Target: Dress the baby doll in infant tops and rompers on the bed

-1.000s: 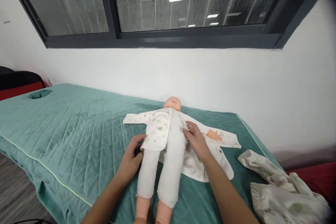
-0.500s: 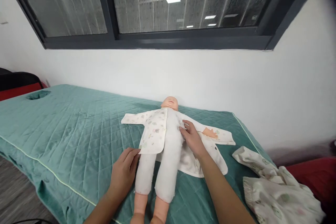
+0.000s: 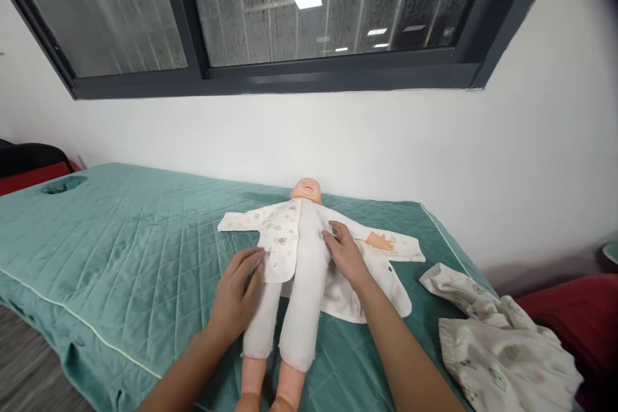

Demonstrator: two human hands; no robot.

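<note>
A baby doll (image 3: 313, 251) lies on its back, with a white padded body and bare lower legs. It wears a white printed baby jacket (image 3: 279, 238), whose front is spread apart. One front panel covers the doll's left-hand side in view; the other panel (image 3: 386, 283) lies flat on the bed at right. My left hand (image 3: 236, 293) touches the outer edge of the covering panel, fingers curved and thumb apart. Against the doll's right-hand side rests my right hand (image 3: 346, 256), thumb and forefinger apart at chest height. Its other fingers are partly hidden.
A green quilted bed cover (image 3: 159, 257) spreads beneath the doll. Crumpled printed baby clothing (image 3: 506, 347) lies at the right edge, beside a red item (image 3: 564, 309). A white wall (image 3: 367, 141) with a dark-framed window (image 3: 338, 77) stands behind the bed.
My left hand has moved up from the jacket's lower corner to its side edge. My right hand stays at the doll's side. The view has shifted slightly.
</note>
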